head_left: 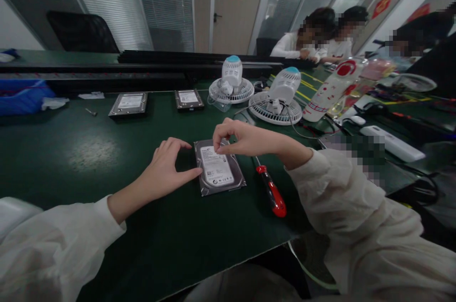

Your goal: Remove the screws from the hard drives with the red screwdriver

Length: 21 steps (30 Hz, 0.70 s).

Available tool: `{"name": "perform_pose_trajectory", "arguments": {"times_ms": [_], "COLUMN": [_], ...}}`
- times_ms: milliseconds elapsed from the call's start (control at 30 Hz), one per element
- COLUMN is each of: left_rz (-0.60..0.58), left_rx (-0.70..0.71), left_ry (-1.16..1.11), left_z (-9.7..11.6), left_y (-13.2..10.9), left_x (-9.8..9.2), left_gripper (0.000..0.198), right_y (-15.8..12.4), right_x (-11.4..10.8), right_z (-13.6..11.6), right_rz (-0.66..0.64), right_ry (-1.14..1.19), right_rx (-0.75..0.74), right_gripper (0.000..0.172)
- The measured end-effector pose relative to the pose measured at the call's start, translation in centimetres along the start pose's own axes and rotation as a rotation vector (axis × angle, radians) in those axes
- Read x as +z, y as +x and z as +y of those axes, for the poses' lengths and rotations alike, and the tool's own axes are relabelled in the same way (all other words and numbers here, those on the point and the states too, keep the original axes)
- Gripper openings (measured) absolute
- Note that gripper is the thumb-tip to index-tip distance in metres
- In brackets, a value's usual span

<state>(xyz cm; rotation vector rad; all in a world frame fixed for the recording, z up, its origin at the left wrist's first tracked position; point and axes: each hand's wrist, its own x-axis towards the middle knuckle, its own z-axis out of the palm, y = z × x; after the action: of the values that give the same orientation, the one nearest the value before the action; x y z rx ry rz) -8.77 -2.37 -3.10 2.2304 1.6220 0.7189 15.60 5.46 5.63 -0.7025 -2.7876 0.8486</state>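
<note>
Seemingly early: hard drive [219, 171] flat on counter [89, 159], cover still on, screwdriver [272, 193] idle just beside it.
L hand [167, 169] spread, thumb at drive's left edge; R hand [237, 138] pinched shut at its far end.

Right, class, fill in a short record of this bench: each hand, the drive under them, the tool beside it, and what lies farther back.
left hand: open, thumb against the near hard drive at its left edge
right hand: fingertips bunched on the drive's top by the label; grip unclear
near hard drive: flat, label up, on the green table
screwdriver: red handle, lying right of the drive, untouched
farther back: two more hard drives, two small fans, a loose screw
</note>
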Motion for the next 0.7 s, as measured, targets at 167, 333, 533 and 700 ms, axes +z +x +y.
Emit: {"name": "perform_pose_trajectory", "arguments": {"times_ms": [167,333,533,700], "left_rz": [-0.099,-0.134,-0.14,-0.132], "left_rx": [0.047,0.086,0.083,0.087], "left_ry": [0.012,-0.021,-0.037,-0.037], "left_z": [0.5,0.5,0.4,0.3], "left_y": [-0.1,0.0,0.1,0.1], "left_x": [-0.5,-0.6,-0.6,-0.5], "left_gripper": [0.042,0.037,0.037,0.036], "right_y": [2.4,2.7,3.3,4.3], "right_x": [0.1,1.0,2.1,3.0], "right_z": [-0.1,0.6,0.1,0.0], "right_rz": [-0.12,-0.136,-0.141,-0.147], "right_ry": [-0.001,0.003,-0.02,-0.022], "right_rx": [-0.033,-0.012,0.035,0.031], "right_gripper": [0.016,0.015,0.013,0.013]}}
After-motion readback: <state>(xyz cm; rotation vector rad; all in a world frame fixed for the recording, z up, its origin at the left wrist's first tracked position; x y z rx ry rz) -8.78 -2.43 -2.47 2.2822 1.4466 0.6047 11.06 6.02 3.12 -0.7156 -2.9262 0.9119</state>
